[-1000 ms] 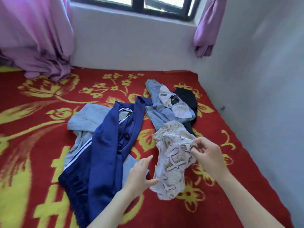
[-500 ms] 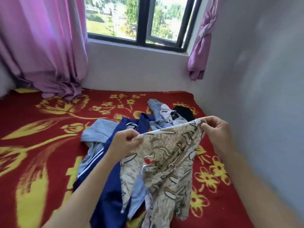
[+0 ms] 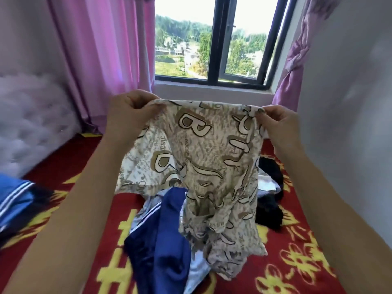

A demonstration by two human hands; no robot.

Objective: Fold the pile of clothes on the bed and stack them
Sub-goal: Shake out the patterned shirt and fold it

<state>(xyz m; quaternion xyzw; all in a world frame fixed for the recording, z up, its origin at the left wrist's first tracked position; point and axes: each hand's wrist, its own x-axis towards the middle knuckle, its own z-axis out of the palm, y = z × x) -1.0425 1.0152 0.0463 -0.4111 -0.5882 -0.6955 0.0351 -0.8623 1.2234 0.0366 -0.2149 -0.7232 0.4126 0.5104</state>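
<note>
Vertically hung, patterned garment (image 3: 197, 158), top edge horizontal

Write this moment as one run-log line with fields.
left hand: pinches top edge of beige letter-printed garment | right hand: pinches same edge | state: held up spread, hem hanging over dark blue white-striped garment
</note>
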